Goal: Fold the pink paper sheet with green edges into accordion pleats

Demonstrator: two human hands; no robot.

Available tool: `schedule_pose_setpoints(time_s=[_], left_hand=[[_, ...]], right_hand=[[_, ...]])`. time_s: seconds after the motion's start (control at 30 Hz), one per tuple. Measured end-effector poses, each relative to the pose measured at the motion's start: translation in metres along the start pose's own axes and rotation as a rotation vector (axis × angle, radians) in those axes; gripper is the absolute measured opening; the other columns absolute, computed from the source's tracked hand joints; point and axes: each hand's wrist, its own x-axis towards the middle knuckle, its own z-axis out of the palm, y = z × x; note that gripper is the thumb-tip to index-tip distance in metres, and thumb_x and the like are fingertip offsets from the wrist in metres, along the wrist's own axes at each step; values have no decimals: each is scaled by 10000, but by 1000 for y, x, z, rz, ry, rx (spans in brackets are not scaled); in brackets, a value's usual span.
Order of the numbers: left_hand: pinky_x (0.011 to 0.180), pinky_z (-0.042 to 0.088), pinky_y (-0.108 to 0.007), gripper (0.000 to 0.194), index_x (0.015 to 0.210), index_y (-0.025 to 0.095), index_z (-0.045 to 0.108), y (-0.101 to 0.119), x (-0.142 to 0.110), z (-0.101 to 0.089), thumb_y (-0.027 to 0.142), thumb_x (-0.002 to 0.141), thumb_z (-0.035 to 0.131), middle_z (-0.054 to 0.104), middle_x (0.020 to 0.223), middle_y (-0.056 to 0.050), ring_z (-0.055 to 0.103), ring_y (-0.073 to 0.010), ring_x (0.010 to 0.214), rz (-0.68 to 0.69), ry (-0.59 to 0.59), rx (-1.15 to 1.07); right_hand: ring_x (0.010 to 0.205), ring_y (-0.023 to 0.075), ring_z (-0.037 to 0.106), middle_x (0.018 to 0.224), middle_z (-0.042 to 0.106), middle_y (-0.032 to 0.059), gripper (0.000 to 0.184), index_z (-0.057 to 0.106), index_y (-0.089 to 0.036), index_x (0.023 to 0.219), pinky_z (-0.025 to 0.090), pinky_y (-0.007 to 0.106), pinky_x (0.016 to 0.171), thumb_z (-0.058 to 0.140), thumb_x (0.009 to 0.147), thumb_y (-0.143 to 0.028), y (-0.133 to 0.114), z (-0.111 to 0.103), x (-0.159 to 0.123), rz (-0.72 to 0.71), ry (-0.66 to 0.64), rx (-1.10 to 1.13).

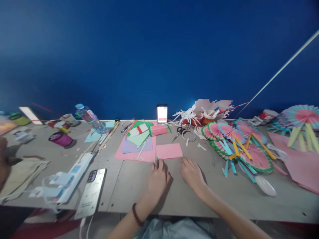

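A small pink paper sheet (168, 151) lies flat on the grey table (129, 186) in front of me. My left hand (158, 179) rests on the table with its fingertips at the sheet's near left corner. My right hand (191, 173) reaches the sheet's near right corner with its fingers stretched forward. Both hands lie flat and neither grips anything. A bead bracelet (137, 215) circles my left wrist.
Pink-and-green paper fans (239, 144) with stick handles are heaped at the right. Stacked coloured papers (138, 142), scissors (179, 132), a propped phone (162, 114) and cups (204, 117) stand further back. A power strip (72, 176), a phone (91, 192) and a water bottle (90, 118) lie to the left.
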Motion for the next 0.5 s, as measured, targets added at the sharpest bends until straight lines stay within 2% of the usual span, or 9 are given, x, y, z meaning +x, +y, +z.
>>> schedule_pose_setpoints(time_s=[0.2,0.4,0.5], left_hand=[[956,447,-530,485,1357,94,529,5,8,-5,164,878,500,635,1167,-184,558,-363,1150,7,34,74],[947,462,-561,451,1311,36,571,17,14,-1,176,888,496,640,1176,-226,568,-383,1123,-43,31,109],[997,456,-545,466,1322,45,569,18,11,-1,141,871,506,623,1216,-205,549,-370,1188,-51,48,127]], right_hand=[[954,326,657,1075,716,151,510,626,-197,1279,552,458,826,494,802,-74,-2,-5,3,22,0,38],[993,307,649,1051,709,137,402,642,-226,1268,525,428,853,510,892,-173,-11,-13,5,60,-20,19],[1071,295,643,1150,708,145,389,644,-181,1272,519,420,897,501,911,-176,-15,-12,3,54,-20,-71]])
